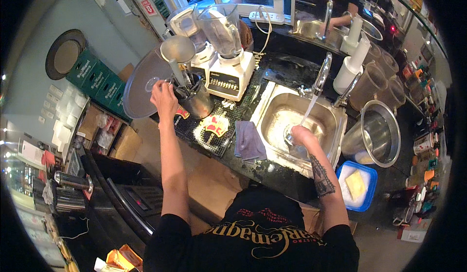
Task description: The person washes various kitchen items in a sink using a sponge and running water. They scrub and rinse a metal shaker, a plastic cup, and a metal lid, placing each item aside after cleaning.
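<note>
My left hand (164, 98) is closed beside the metal container (200, 107) full of upright utensils. A small, clear, round-rimmed piece (152, 84) shows at its fingertips; what it belongs to is hard to tell. Over the steel sink (266, 107), my right hand (304, 136) reaches into the stream from the running faucet (322, 75). Its fingers are closed around a small shiny piece (290, 138), mostly hidden by the hand. Wet suds cover part of the basin floor.
Two blenders (228, 75) stand behind the utensil container on a black bar mat (219, 145). A grey cloth (249, 141) hangs at the counter's front edge. Right of the sink are a steel bucket (354, 140) and a blue tub (372, 184) holding suds and a yellow sponge (356, 184).
</note>
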Demonstrator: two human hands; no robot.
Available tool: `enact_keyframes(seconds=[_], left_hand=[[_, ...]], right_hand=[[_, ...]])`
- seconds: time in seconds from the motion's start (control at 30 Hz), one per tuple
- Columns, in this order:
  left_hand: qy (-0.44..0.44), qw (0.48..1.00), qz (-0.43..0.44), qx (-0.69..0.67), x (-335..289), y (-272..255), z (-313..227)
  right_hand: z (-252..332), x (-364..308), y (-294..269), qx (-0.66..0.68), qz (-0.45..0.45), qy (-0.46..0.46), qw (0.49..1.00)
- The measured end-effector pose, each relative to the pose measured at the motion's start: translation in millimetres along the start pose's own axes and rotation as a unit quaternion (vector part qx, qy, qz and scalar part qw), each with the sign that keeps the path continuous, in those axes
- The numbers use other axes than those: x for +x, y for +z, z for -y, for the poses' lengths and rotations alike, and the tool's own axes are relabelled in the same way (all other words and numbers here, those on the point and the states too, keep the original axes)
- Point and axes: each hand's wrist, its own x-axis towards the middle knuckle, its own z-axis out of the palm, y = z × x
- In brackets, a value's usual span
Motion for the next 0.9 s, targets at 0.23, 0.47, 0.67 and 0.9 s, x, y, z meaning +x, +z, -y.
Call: enact_keyframes(seconds=[0.23,0.47,0.67,0.9], left_hand=[[0.116,0.988,0.096,0.039,24.0,-21.5,15.4],[0.012,0.998,0.06,-0.033,19.7,-6.2,9.9],[0.065,0.902,0.155,-0.398,-68.0,-17.3,-150.2],[0.058,0.761,0.458,-0.456,-167.9,71.1,-310.9]], right_hand=[[-16.9,33.1,20.1,0.014,-0.06,-0.078,0.995],[-18.8,0.9,-7.6,0.141,-0.111,-0.01,0.984],[-26.8,-19.5,-23.4,0.104,-0.188,-0.041,0.976],[-12.4,-59.8,-72.7,0.225,-0.291,-0.051,0.928]])
